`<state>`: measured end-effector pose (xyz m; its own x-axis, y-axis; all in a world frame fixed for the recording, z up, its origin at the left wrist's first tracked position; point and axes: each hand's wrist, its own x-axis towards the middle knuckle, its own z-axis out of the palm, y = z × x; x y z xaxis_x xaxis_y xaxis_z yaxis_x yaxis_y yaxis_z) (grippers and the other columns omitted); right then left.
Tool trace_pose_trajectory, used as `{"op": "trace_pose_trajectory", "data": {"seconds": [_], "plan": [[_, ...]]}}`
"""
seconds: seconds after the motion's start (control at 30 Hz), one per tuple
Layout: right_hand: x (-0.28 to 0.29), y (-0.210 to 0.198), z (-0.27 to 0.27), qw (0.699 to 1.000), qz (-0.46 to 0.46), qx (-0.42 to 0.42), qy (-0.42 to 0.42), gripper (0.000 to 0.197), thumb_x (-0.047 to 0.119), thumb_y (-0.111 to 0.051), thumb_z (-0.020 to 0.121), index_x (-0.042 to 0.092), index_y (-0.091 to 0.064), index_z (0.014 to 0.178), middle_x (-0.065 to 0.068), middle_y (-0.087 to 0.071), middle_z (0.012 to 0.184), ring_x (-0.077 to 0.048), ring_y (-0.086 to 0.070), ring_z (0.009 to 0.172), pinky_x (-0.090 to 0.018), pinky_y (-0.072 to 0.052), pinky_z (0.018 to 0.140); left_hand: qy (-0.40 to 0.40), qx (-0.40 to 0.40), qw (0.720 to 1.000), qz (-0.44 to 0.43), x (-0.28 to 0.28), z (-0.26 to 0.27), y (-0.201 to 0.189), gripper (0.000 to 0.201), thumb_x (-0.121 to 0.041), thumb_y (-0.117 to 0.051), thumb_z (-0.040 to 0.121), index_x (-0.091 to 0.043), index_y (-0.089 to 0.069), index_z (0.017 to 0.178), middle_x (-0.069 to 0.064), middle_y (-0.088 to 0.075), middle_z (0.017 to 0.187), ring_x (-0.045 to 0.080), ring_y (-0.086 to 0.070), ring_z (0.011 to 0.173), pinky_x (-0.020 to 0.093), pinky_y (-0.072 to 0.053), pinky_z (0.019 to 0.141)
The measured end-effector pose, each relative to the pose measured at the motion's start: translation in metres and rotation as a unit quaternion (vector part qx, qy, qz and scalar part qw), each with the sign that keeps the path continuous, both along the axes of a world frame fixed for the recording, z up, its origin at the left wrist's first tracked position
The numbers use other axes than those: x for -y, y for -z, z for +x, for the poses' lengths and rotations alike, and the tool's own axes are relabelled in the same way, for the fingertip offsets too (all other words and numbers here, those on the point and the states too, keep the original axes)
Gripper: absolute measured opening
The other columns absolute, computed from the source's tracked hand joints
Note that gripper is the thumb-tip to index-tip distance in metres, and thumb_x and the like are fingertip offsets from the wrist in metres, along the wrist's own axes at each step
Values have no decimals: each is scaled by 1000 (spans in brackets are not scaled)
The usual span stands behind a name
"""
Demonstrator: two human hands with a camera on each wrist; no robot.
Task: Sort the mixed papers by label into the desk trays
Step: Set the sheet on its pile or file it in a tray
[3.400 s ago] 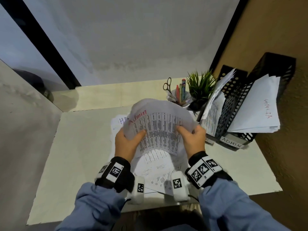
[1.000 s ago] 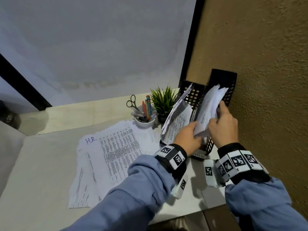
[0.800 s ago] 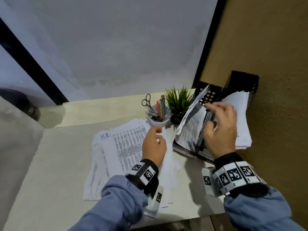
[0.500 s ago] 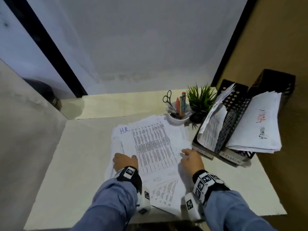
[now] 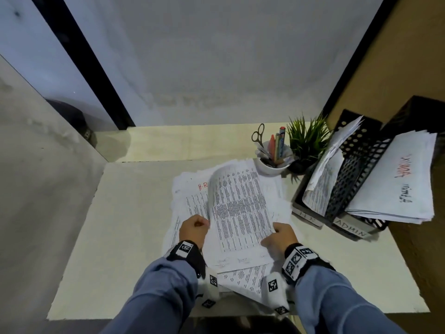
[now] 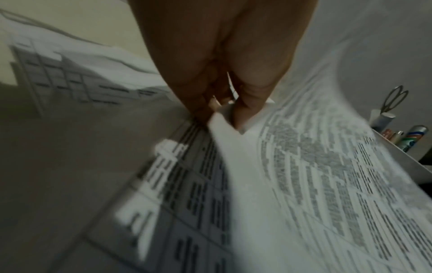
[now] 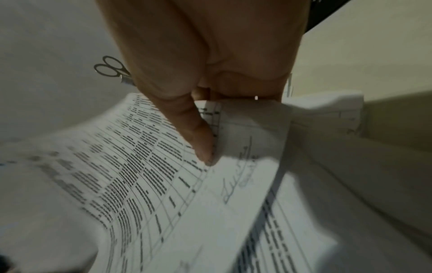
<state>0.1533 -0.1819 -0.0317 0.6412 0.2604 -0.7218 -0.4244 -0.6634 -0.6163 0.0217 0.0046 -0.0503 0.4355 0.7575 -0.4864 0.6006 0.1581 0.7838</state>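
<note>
dim, cool light overall, brightest on the white papers (image 5: pixel 238 213). soft shadows fall toward the viewer under the forearms. the head view bends straight lines at its edges. both wrist views are motion-blurred, print smeared, fingers (image 6: pixel 247 110) close and soft.

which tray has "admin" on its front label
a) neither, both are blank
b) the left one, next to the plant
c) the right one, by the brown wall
c: the right tray carries the white ADMIN strip on its front, while the left tray beside the plant reads H R.
</note>
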Motion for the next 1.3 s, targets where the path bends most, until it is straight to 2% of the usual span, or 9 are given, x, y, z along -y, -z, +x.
{"op": "trace_pose_trajectory", "data": {"seconds": [0.1, 0.3, 0.47, 0.63, 0.93, 1.0, 1.1, 1.23, 1.3], "plan": [[-3, -4, 10, 998, 46, -8, 51, 58, -16, -69, 69, -5, -52, 123, -11, -56, 108, -22, -55, 90, -24, -47, 66, 23, 28, 999, -9, -7, -6, 3, 55, 20, -44, 73, -25, -60, 47, -4, -49, 48, 17, -39, 50, 20, -27, 50], [-12, -26, 17, 968, 190, -44, 159, 34, -31, -53, 68, -4, -62, 85, -16, -61, 70, -25, -65, 55, -19, -49, 45, 49, 18, 999, -13, -3, -11, -20, 46, 24, -29, 64, -9, -55, 46, 10, -69, 74, 26, -64, 80, 25, -46, 71], [-15, 0, 7, 966, 190, -21, 176, 41, -33, -42, 64, -5, -66, 49, -20, -60, 55, -40, -58, 71, -36, -47, 66, -38, -150, 980, 127, -17, -12, -23, 20, -1, -49, 85, -3, -61, 100, 16, -57, 112, 36, -57, 100, 35, -45, 79], [-14, -2, 1, 959, 210, -21, 188, 45, -32, -41, 68, -1, -66, 47, -20, -60, 57, -34, -58, 65, -33, -48, 61, -77, -137, 986, 47, -13, -12, -17, 57, -30, -67, 83, -1, -40, 124, 20, -50, 125, 38, -55, 109, 40, -45, 85], [-12, -12, -1, 967, 189, -10, 169, 40, -32, -41, 69, -5, -65, 52, -16, -61, 51, -31, -58, 61, -24, -52, 51, 21, -85, 981, 175, -26, -19, -25, 29, -11, -63, 84, -10, -44, 62, 4, -48, 59, 21, -42, 56, 28, -28, 50], [-10, -18, -2, 969, 189, -1, 157, 40, -33, -41, 69, -5, -65, 53, -14, -61, 48, -28, -58, 58, -21, -53, 49, 37, -70, 980, 184, -28, -24, -27, 13, -9, -55, 90, -8, -67, 91, 12, -67, 78, 26, -57, 67, 27, -43, 60], [-8, -27, -5, 967, 204, -2, 153, 35, -33, -43, 69, -7, -64, 62, -12, -61, 49, -19, -58, 52, -18, -51, 48, 23, -48, 980, 191, -28, -31, -31, 34, -11, -44, 97, -13, -58, 128, 16, -70, 101, 25, -61, 80, 24, -45, 74], [-7, -27, -8, 953, 240, -23, 181, 33, -35, -42, 66, -10, -63, 60, -16, -61, 55, -22, -62, 55, -24, -52, 55, -55, 85, 986, 135, -20, -32, -40, 33, 6, -43, 90, -7, -73, 87, 7, -69, 112, 19, -61, 102, 6, -41, 83], [-9, -22, -7, 939, 258, -38, 225, 37, -36, -40, 61, -8, -64, 53, -19, -62, 62, -32, -61, 67, -35, -50, 66, -85, 130, 986, 58, -19, -27, -38, 39, 11, -40, 82, -9, -65, 59, 6, -73, 97, 22, -64, 98, 15, -47, 82]]}}
